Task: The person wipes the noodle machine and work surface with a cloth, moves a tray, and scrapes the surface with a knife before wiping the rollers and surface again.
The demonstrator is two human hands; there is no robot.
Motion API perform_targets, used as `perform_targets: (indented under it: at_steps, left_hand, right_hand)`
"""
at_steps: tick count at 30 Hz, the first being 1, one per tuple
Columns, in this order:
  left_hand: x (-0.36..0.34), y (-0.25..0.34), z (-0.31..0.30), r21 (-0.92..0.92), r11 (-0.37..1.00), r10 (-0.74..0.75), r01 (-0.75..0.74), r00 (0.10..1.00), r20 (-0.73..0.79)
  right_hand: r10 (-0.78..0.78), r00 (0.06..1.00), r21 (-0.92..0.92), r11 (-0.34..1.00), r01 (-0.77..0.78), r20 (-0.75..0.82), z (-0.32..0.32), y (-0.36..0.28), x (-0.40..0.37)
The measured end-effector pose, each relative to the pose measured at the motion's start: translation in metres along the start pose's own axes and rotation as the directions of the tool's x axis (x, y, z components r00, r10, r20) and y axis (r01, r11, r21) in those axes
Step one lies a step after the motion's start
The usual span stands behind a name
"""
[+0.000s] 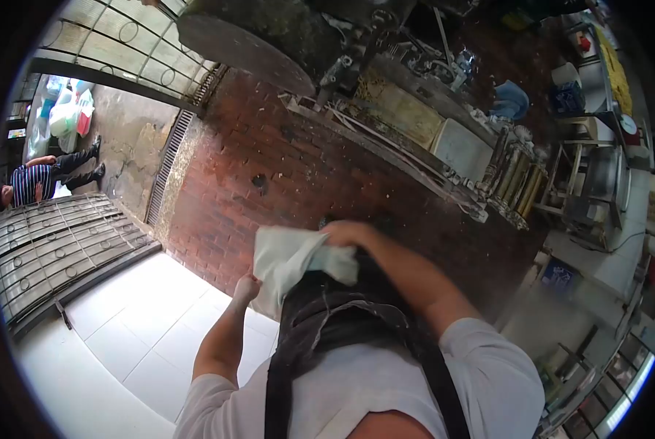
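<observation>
Two hands (248,287) (347,233) grip one white cloth (283,256) between them, before one black apron (309,329).

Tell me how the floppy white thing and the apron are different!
The floppy white thing is pale; the apron is black with whitish marks. The floppy white thing is held between the left hand and right hand; the apron is worn over a white shirt. Both look creased.

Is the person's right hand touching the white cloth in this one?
Touching. The head view shows it: the fingers of the right hand close over the upper edge of the white cloth, which bunches directly below them.
</observation>
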State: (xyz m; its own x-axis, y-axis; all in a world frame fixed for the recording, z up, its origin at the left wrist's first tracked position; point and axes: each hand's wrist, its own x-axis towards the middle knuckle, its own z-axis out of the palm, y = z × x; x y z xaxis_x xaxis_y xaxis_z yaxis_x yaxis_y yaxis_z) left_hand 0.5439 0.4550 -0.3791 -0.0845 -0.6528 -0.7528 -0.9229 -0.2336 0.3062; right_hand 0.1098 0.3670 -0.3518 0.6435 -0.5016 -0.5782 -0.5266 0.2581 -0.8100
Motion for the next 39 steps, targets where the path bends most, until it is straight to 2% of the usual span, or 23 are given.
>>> perform_targets:
  at_steps: [1,3,6,8,10,11,12,13,14,15,17,19,20,21,22,23,25,26,28,31,35,36,39]
  left_hand:
    - [0.006,-0.013,0.001,0.045,0.975,-0.220,0.218,0.973,0.063]
    - [0.033,0.000,-0.002,-0.324,0.892,-0.276,0.317,0.947,0.165]
    - [0.069,0.099,-0.010,-0.548,0.804,-0.078,0.229,0.955,0.285]
    - [0.050,0.207,-0.035,-0.720,0.648,0.066,0.248,0.924,0.378]
    - [0.063,0.266,-0.029,-0.801,0.388,0.233,0.456,0.792,0.564]
    - [0.065,0.290,-0.024,-0.790,0.414,0.233,0.453,0.786,0.573]
    - [0.066,0.312,-0.019,-0.815,0.361,0.394,0.453,0.718,0.573]
    - [0.062,0.331,-0.015,-0.832,0.300,0.543,0.466,0.634,0.551]
    - [0.048,0.353,-0.022,-0.871,0.487,0.499,0.063,0.799,0.336]
    - [0.047,0.356,-0.023,-0.865,0.498,0.502,0.056,0.795,0.340]
    - [0.044,0.330,-0.037,-0.679,0.733,0.295,0.029,0.887,0.356]
    - [0.066,0.257,-0.020,-0.659,0.683,0.168,0.314,0.811,0.560]
    - [0.043,0.253,-0.026,-0.478,0.804,0.046,0.352,0.766,0.641]
    - [0.021,0.247,-0.024,-0.146,0.989,0.104,-0.020,0.799,0.592]
    - [0.057,0.144,0.019,-0.269,0.913,0.025,0.305,0.619,0.785]
    - [0.068,0.097,0.047,-0.193,0.898,-0.059,0.395,0.543,0.838]
    - [0.049,0.102,0.062,-0.340,0.765,0.021,0.547,0.507,0.862]
    - [0.054,0.102,0.063,-0.284,0.747,-0.117,0.600,0.541,0.833]
    - [0.068,0.125,0.058,-0.302,0.755,-0.174,0.582,0.623,0.763]
    - [0.064,0.147,0.014,-0.187,0.705,-0.225,0.684,0.466,0.856]
    - [0.042,0.173,-0.051,-0.175,0.672,-0.117,0.719,0.337,0.934]
    - [0.050,0.163,-0.053,-0.193,0.830,-0.010,0.523,0.359,0.933]
    - [0.114,0.154,-0.036,-0.098,0.804,-0.146,0.587,0.354,0.924]
  right_hand:
    - [0.099,0.995,-0.066,0.993,-0.097,0.021,-0.029,0.015,-0.024]
    - [0.487,0.865,-0.088,0.863,-0.498,-0.119,-0.081,0.005,-0.089]
    - [0.341,0.853,-0.203,0.873,-0.443,-0.396,-0.086,0.013,-0.132]
    - [0.070,0.839,-0.410,0.849,-0.334,-0.539,-0.075,-0.005,-0.142]
    - [-0.198,0.841,-0.526,0.843,-0.117,-0.504,-0.046,-0.001,-0.119]
    - [-0.298,0.791,-0.451,0.892,0.032,-0.535,-0.032,-0.021,-0.120]
    - [-0.145,0.936,-0.371,0.928,0.017,-0.320,-0.021,-0.019,-0.103]
    - [-0.326,0.860,-0.309,0.928,0.210,-0.394,0.001,-0.025,-0.112]
    - [-0.422,0.767,-0.403,0.885,0.233,-0.484,0.015,-0.029,-0.118]
    - [-0.423,0.758,-0.402,0.886,0.231,-0.496,0.013,-0.029,-0.134]
    - [-0.231,0.903,0.318,0.880,0.352,-0.361,0.007,-0.019,-0.174]
    - [0.034,0.986,0.482,0.875,0.051,-0.165,0.005,0.028,-0.213]
    - [0.208,0.965,0.295,0.943,-0.154,-0.161,0.023,0.057,-0.228]
    - [0.374,0.908,0.101,0.927,-0.361,-0.187,0.056,0.096,-0.236]
    - [0.528,0.849,0.025,0.849,-0.527,-0.018,0.101,0.155,-0.227]
    - [0.511,0.860,0.070,0.858,-0.509,-0.007,0.151,0.198,-0.227]
    - [0.819,0.568,0.403,0.496,-0.769,0.076,0.161,0.134,-0.264]
    - [0.823,0.562,0.428,0.479,-0.767,0.086,0.187,0.143,-0.261]
    - [0.729,0.585,0.550,0.669,-0.499,-0.355,0.234,0.181,-0.248]
    - [0.585,0.618,0.523,0.795,-0.308,-0.526,0.297,0.194,-0.230]
    - [0.576,0.682,0.630,0.747,-0.213,-0.452,0.262,0.089,-0.292]
    - [0.604,0.703,0.655,0.709,-0.259,-0.375,0.258,0.076,-0.298]
    - [0.506,0.838,0.623,0.727,-0.289,-0.202,0.234,0.138,-0.271]
